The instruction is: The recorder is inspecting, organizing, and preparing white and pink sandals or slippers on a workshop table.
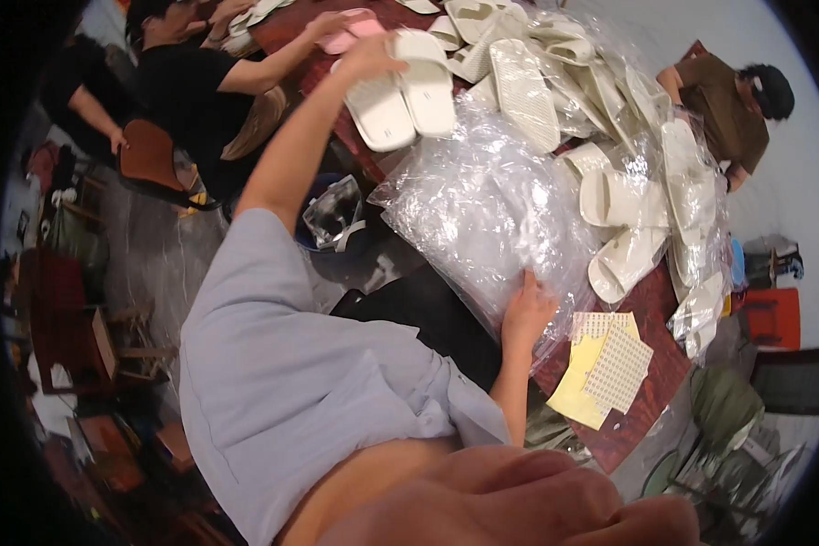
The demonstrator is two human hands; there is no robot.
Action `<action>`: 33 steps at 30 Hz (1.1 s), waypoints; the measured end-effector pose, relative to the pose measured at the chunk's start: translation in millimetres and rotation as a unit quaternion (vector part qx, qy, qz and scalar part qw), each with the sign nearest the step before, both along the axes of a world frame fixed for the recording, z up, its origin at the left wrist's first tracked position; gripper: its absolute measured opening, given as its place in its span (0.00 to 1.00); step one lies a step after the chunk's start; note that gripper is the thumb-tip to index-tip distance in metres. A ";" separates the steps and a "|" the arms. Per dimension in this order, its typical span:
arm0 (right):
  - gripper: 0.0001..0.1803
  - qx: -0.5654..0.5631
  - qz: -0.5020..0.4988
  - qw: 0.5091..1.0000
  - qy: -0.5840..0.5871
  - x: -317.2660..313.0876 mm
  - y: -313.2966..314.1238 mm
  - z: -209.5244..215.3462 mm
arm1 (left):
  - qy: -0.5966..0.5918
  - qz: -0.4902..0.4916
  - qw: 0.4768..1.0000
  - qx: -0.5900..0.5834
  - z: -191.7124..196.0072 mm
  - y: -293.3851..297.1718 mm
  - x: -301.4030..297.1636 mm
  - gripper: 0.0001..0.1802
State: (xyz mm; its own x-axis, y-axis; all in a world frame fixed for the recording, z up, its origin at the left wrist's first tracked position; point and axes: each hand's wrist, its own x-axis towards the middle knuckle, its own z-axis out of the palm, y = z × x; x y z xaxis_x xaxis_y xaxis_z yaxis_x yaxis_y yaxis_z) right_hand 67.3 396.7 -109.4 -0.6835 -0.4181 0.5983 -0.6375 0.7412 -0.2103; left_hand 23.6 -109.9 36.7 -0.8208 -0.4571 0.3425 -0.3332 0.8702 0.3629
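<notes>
At the far left of the table, my left hand (370, 60) is closed on a pair of white slippers (393, 107), its fingers at the strap end. The pair lies side by side with the soles' insides facing up. A stack of clear plastic bags (482, 205) covers the table's near middle. On its near right part rests my right hand (530, 314), index finger stretched out over the plastic and the other fingers partly bent. Beyond my left hand, a co-worker's hand (328, 25) touches a pink slipper (353, 32).
Many white slippers (524, 91), several in clear bags, heap over the far and right table. Yellow and white sticker sheets (605, 369) lie on the dark red tabletop (642, 428) at the near right. A blue bin (323, 255) stands below the left edge. Several people work around.
</notes>
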 end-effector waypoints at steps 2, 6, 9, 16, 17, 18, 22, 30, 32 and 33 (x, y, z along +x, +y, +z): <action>0.20 -0.009 0.013 0.996 -0.083 0.6 -0.9 2.8 | -0.011 0.060 0.998 -0.018 31.0 -39.8 -12.9 0.39; 0.18 -0.015 -0.023 0.996 -0.079 1.4 -3.4 9.1 | -0.038 0.143 0.975 -0.166 58.5 -55.7 -39.8 0.38; 0.17 -0.035 -0.028 0.995 -0.088 3.3 -7.3 10.8 | 0.008 0.048 0.988 -0.146 103.7 26.4 -17.6 0.33; 0.21 -0.065 0.017 0.989 -0.134 -0.4 -1.7 22.7 | -0.127 -0.343 0.930 -0.011 59.1 223.3 79.0 0.18; 0.21 -0.070 0.038 0.985 -0.156 -0.1 -2.1 26.3 | -0.139 -0.403 0.904 -0.002 45.0 234.6 81.3 0.17; 0.21 -0.066 0.033 0.985 -0.157 -0.3 -0.3 28.5 | -0.139 -0.408 0.902 0.002 29.9 245.4 74.2 0.17; 0.23 -0.043 0.038 0.986 -0.158 -3.2 0.0 25.4 | -0.148 -0.465 0.873 -0.009 -26.8 283.1 32.1 0.20; 0.23 -0.012 0.066 0.980 -0.188 2.2 8.6 44.9 | -0.043 -0.387 0.920 -0.033 -92.0 319.4 -7.8 0.38; 0.19 -0.002 0.147 0.958 -0.248 5.6 13.4 71.6 | -0.036 -0.364 0.929 -0.050 -106.3 322.0 -4.7 0.40; 0.19 0.000 0.148 0.958 -0.247 2.7 17.0 87.5 | -0.034 -0.363 0.930 -0.049 -114.7 322.9 -5.1 0.40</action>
State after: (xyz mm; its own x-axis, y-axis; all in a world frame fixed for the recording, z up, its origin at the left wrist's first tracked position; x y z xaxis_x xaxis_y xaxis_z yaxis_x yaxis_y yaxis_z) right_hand 70.0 413.8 -21.9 -0.7352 -0.6365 0.2332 -0.6423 0.5440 -0.5399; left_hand 18.5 213.0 -78.0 -0.9221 0.2568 0.2893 0.3361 0.9022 0.2703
